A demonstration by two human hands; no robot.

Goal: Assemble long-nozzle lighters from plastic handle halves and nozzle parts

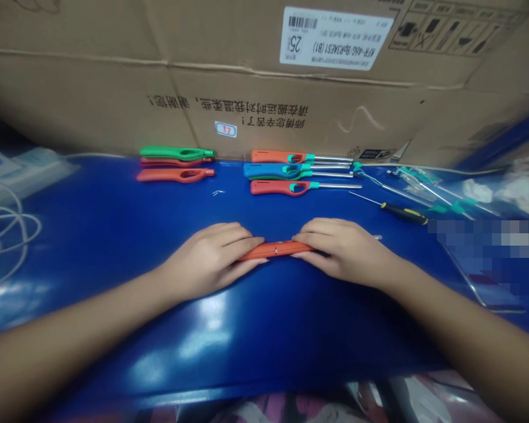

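Your left hand point(214, 252) and right hand point(346, 247) are pinched shut on the orange lighter point(275, 251), out in front of the box point(106, 88). Close by the box, four lighters point(268, 187) have rods point(340, 186) and look done; three handles point(161, 175) show none, so look unfinished.

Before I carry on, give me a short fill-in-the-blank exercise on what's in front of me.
1. The left hand and the right hand both grip one lighter, whose handle is coloured ____.
2. The table beneath them is coloured ____.
3. Of the two hands, the screwdriver lies nearer the ____ one.
4. On the cardboard box, the big printed writing appears upside ____.

Missing words: orange; blue; right; down.
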